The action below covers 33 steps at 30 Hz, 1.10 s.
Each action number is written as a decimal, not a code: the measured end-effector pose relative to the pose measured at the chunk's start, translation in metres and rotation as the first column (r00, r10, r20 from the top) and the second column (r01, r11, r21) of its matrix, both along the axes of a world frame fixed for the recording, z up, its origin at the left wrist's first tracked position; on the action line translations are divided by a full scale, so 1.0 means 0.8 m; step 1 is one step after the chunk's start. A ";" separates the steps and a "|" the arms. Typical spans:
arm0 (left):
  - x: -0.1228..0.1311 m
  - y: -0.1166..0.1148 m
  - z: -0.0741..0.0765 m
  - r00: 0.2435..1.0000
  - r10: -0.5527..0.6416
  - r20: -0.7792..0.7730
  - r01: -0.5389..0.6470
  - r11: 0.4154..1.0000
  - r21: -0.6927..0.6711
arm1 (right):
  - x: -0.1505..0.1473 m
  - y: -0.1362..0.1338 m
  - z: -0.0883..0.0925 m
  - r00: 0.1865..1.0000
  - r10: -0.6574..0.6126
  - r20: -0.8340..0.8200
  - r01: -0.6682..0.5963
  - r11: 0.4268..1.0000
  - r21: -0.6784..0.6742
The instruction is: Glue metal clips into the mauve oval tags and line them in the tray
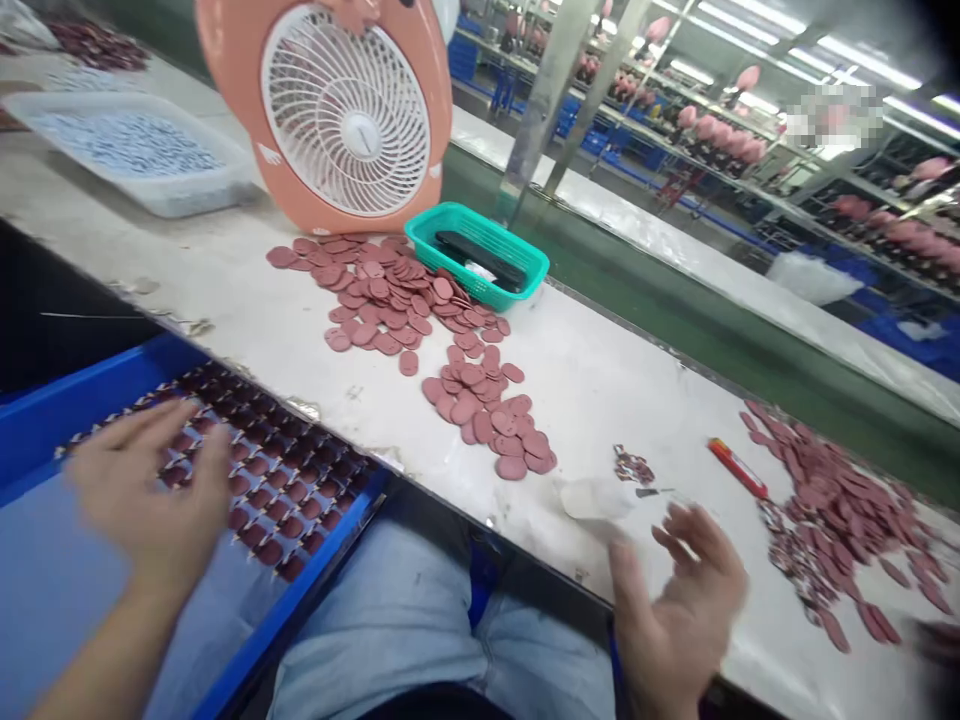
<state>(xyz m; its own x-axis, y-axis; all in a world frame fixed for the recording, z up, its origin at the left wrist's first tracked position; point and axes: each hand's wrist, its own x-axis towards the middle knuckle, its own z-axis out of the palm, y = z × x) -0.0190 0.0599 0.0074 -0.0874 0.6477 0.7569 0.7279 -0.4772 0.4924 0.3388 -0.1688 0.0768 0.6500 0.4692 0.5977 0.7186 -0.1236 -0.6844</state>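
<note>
Two bare hands are hanging open over the work in the head view, and neither is showing anything gripped. The left hand [146, 490], blurred, is spreading its fingers above rows of pink discs [262, 480] that are sitting in a blue tray [300, 570] beside the near edge of the white table [600, 400]; whether its fingertips are touching the discs I cannot tell. The right hand [679, 610] is open with its fingers curving, just off the table edge and nearest to a whitish plastic scrap [596, 498] and a small heap of patterned pieces [634, 465]. A slim red tool [739, 468] is lying just beyond them. Loose discs are lying in two piles [382, 300] mid-table and in a larger spread [832, 510] at right. A teal basket [480, 255] is holding black objects beside a peach desk fan [345, 110], and a translucent tub [127, 150] of pale-blue parts is standing at far left. Pink items are lining shelves [712, 130] beyond.
</note>
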 end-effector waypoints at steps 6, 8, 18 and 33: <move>0.195 -0.089 0.076 0.721 -0.585 -0.372 0.588 0.800 -0.120 | 0.005 0.021 0.008 0.995 0.040 -0.089 -0.072 0.914 -0.400; 0.213 -0.099 0.084 0.599 -0.689 -0.409 0.682 0.706 -0.190 | 0.005 0.021 0.009 0.989 0.082 -0.121 -0.122 0.918 -0.377; 0.195 -0.118 0.062 0.621 -0.708 -0.337 0.734 0.676 -0.066 | -0.010 0.000 -0.004 0.892 0.320 -0.320 -0.352 0.935 -0.047; 0.200 -0.176 0.135 0.554 -0.116 0.824 0.832 0.105 -0.545 | -0.049 0.013 0.041 0.441 0.529 -0.725 -0.571 0.789 0.227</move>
